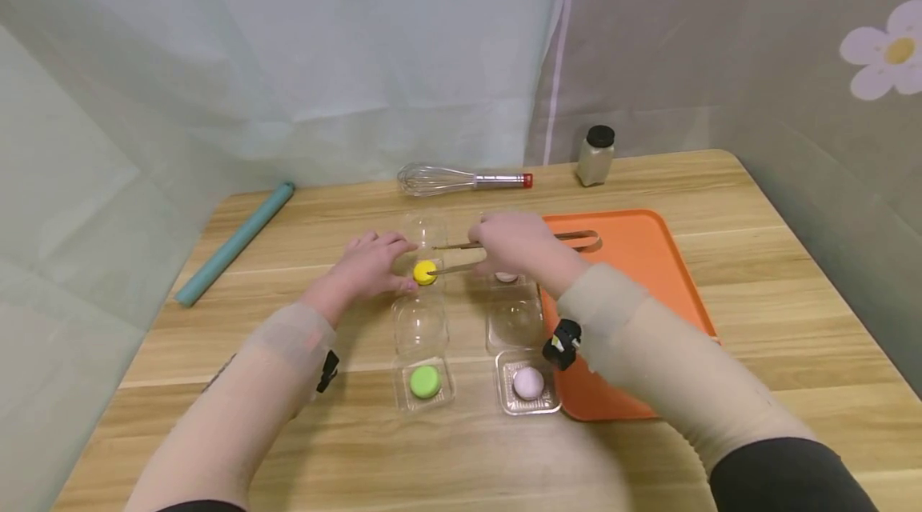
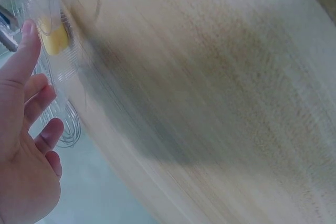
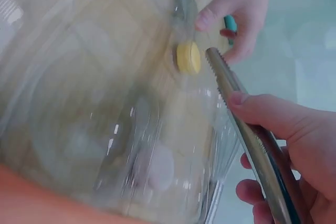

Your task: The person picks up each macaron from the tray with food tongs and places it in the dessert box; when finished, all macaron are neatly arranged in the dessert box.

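My right hand (image 1: 513, 242) grips metal tongs (image 3: 247, 135) with serrated tips. In the head view the tongs are spread, with one tip by a yellow macaron (image 1: 425, 272) and the other farther back. The yellow macaron sits in a small clear plastic box with its lid raised behind it. My left hand (image 1: 366, 266) is at the left of this box, thumb and index finger spread around its side. In the left wrist view its other fingers bend loosely with nothing in them. Whether the left fingertips touch the plastic, I cannot tell.
Other open clear boxes hold a green macaron (image 1: 425, 382), a lilac macaron (image 1: 529, 383) and a pale pink macaron (image 3: 160, 169). An orange tray (image 1: 648, 272) lies right. Behind are a whisk (image 1: 461, 180) and a black-capped jar (image 1: 595, 156); a teal rolling pin (image 1: 236, 244) lies left.
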Demonstrator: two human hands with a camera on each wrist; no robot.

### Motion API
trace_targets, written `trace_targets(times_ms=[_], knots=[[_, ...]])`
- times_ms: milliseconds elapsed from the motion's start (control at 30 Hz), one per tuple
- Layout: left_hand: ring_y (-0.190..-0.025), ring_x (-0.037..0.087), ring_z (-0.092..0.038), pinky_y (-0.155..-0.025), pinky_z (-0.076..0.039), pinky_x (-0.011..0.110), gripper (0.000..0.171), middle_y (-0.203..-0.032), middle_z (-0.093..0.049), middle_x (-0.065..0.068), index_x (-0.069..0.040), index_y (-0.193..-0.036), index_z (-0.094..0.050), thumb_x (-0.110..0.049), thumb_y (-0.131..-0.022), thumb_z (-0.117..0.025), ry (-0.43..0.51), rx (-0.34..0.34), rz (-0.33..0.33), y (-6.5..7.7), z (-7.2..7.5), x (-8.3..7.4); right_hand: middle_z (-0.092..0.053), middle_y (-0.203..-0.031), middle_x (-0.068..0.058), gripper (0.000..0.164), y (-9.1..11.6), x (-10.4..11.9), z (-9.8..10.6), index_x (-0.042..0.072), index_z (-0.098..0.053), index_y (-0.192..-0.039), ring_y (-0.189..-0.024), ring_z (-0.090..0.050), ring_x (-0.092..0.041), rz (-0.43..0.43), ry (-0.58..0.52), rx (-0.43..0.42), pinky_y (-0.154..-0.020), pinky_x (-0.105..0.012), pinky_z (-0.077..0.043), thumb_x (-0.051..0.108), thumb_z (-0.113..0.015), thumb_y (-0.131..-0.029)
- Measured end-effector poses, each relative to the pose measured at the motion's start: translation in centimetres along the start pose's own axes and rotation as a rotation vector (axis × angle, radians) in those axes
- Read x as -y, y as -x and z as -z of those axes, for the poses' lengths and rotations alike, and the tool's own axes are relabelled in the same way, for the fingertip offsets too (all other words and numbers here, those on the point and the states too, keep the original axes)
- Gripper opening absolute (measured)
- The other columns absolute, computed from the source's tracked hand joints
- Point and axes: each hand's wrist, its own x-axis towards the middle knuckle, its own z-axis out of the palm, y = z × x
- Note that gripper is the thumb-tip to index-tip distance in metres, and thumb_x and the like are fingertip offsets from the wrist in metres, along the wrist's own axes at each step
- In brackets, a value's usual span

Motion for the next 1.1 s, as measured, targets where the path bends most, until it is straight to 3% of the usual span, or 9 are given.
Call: trace_targets(times_ms=[233,667,1100], knots=[[-0.123,0.040,-0.035,-0.098,-0.026,0.056,0.076,-0.141,-0.040,0.014,-0.012,-0.139,-0.044,-0.047,-0.077,-0.071,0.001,-0.001,0.007,0.2,0.0,0.2,-0.058,-0.115,0.002,0.045,1.6,-2.4,0.0,0.021,-0.061,-0.118,-0.098,-0.060,-0.023,-0.005,-0.053,-0.004,-0.071,-0.046,-0.049,0.045,-0.068,-0.081],[-0.123,0.040,-0.035,-0.097,-0.027,0.056,0.076,-0.141,-0.041,0.013,-0.013,-0.139,-0.045,-0.049,-0.077,-0.071,-0.015,-0.010,0.006,0.1,-0.5,0.7,-0.059,-0.118,-0.013,0.048,4.4,-7.9,-1.8,0.014,-0.060,-0.124,-0.101,-0.058,-0.033,-0.003,-0.207,-0.148,-0.082,-0.049,-0.046,0.035,-0.070,-0.081],[-0.123,0.039,-0.035,-0.098,-0.027,0.055,0.076,-0.141,-0.041,0.013,-0.013,-0.140,-0.043,-0.047,-0.079,-0.070,-0.012,-0.002,0.001,0.0,-0.4,0.4,-0.060,-0.110,-0.017,0.048,7.1,-12.7,-4.0,0.004,-0.058,-0.124,-0.090,-0.059,-0.030,-0.034,-0.269,-0.211,-0.071,-0.045,-0.048,0.027,-0.069,-0.083]])
